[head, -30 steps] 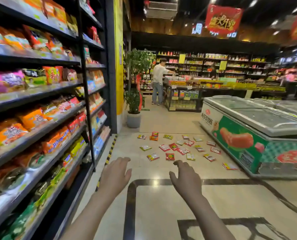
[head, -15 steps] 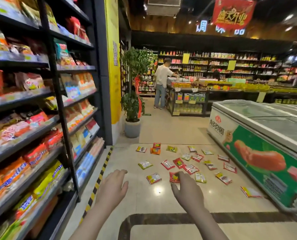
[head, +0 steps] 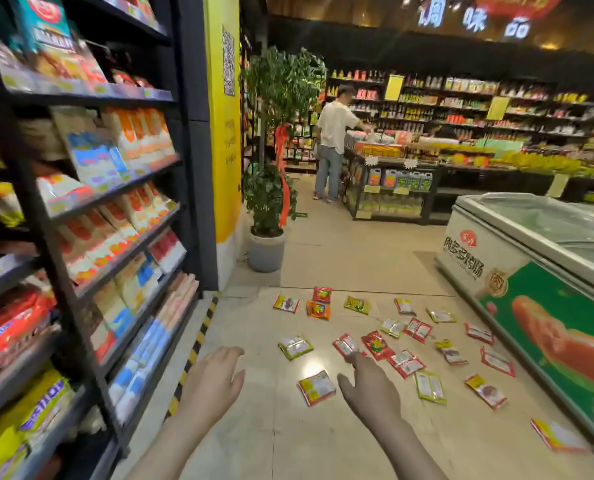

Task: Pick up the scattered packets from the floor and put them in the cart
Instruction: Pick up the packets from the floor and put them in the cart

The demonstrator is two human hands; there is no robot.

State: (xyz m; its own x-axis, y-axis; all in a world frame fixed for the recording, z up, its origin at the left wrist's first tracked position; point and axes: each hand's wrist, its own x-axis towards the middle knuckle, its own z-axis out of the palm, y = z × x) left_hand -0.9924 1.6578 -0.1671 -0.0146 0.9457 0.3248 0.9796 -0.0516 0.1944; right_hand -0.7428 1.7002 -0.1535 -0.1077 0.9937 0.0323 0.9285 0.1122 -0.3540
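Nineteen packets (head: 317,387) lie scattered on the floor (head: 340,258) between the shelving (head: 81,237) and one freezer (head: 545,292). Left hand (head: 212,386) and right hand (head: 370,389) hover above the floor, fingers loosely extended, holding nothing.

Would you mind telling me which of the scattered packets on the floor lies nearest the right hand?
The red-and-yellow foil packet, just left of the right hand; it lies apart, nearer the camera than the rest.

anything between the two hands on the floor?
Head view: one packet lies on the tile between the left hand and right hand, nearer the right; neither touches it. Otherwise bare floor.
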